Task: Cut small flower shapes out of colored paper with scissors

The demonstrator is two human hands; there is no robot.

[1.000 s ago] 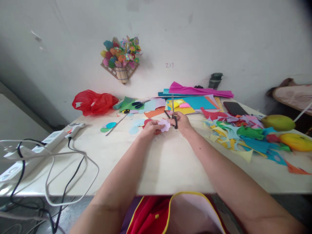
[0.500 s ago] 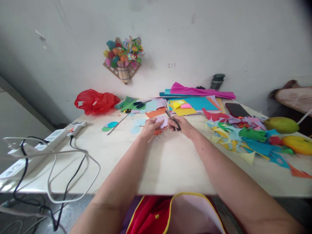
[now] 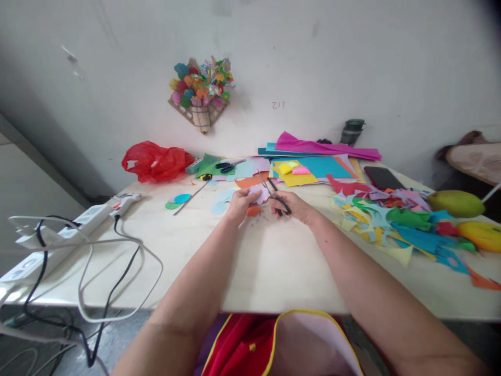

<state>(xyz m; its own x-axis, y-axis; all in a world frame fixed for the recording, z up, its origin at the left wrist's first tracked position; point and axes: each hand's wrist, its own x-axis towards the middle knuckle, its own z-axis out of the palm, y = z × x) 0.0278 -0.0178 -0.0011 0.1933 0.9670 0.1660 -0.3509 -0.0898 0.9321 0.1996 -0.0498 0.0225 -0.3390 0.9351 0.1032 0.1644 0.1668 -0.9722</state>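
My left hand (image 3: 240,203) pinches a small lilac paper piece with a scalloped edge (image 3: 259,194) above the table. Close beside it, my right hand (image 3: 291,204) is closed round the black handles of a pair of scissors (image 3: 282,203). Their blades point up and away to the left, spread apart, near the right edge of the lilac paper. Whether the blades touch the paper I cannot tell. Just under the hands lies an orange paper scrap (image 3: 253,210). Light blue paper circles (image 3: 219,207) rest left of my left hand.
Coloured scraps (image 3: 376,219) spread at right, with a phone (image 3: 382,178) and mangoes (image 3: 456,202). Paper sheets (image 3: 329,168), a second pair of scissors (image 3: 229,166) and a red plastic bag (image 3: 154,161) lie behind. A power strip (image 3: 84,222) with loose cables is at left.
The scissors' blades have spread apart and tilted left. The lilac paper has turned slightly in my left hand. The whole view has shifted a little.
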